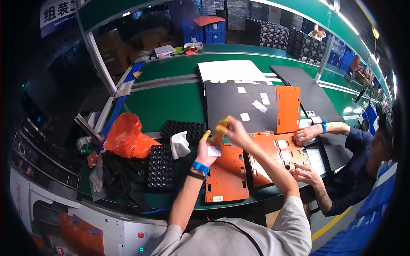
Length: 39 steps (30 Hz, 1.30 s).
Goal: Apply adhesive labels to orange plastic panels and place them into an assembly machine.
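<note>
My left hand (206,154), with a blue wristband, has its fingers closed around a small white piece (214,151) whose kind is unclear. Just above and to the right is my right hand (230,129), yellow covers on its fingertips. Those fingers are pinched together; what lies between them, if anything, is too small to make out. Below both hands an orange perforated plate (226,177) lies on the green table. A second orange plate (261,170) is beside it, under my right forearm. White crumpled material (180,145) sits left of my left hand.
Black cupped trays (160,168) and an orange plastic bag (128,135) lie to the left. A dark grey sheet (239,106) with white labels lies beyond my hands. At right, a co-worker's hands (308,134) touch an orange plate with small parts.
</note>
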Each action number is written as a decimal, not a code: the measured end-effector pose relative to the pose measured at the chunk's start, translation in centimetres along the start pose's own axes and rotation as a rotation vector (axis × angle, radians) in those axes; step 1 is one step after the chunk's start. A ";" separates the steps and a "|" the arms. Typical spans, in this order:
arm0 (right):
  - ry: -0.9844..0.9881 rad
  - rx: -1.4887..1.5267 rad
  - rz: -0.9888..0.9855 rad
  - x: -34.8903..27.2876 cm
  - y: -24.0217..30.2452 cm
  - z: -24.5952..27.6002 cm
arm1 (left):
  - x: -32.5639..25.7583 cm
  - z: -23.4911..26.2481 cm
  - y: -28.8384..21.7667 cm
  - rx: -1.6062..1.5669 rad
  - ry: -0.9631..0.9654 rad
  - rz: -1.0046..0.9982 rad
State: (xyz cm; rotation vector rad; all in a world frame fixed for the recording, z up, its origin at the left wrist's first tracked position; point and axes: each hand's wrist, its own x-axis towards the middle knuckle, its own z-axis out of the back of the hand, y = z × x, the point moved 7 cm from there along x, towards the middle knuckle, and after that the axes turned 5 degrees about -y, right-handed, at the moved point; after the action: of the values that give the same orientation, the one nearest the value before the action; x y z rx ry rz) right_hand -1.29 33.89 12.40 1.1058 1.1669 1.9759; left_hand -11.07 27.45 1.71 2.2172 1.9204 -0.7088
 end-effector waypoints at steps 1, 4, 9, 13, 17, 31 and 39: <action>-0.141 -0.129 -0.064 1.1 -1.0 2.0 | 0.6 -0.9 0.1 0.025 0.183 0.024; -0.471 -0.590 -0.074 3.7 -4.6 7.1 | 3.5 -0.2 1.0 0.062 0.139 -0.021; -0.525 -1.134 -0.096 3.9 -12.8 7.9 | 7.4 -1.8 2.7 0.094 0.226 -0.063; -0.465 -1.269 -0.072 4.3 -16.1 7.2 | 8.6 -2.6 3.9 -0.012 0.290 -0.029; -0.405 -1.248 -0.049 4.7 -15.7 7.6 | 8.2 -2.0 4.3 -0.094 0.250 0.008; -0.316 -0.417 -0.153 1.8 -6.6 7.8 | 10.7 -0.8 4.8 0.053 0.146 -0.037; -0.467 -0.561 -0.271 5.8 -14.2 12.6 | 9.4 -1.8 4.8 -0.053 0.371 0.166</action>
State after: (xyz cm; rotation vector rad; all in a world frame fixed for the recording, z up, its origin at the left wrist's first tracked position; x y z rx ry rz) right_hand 7.89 50.01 5.23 0.9691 0.4448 1.5709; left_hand -5.22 35.79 -1.70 2.5795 1.8406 -0.2303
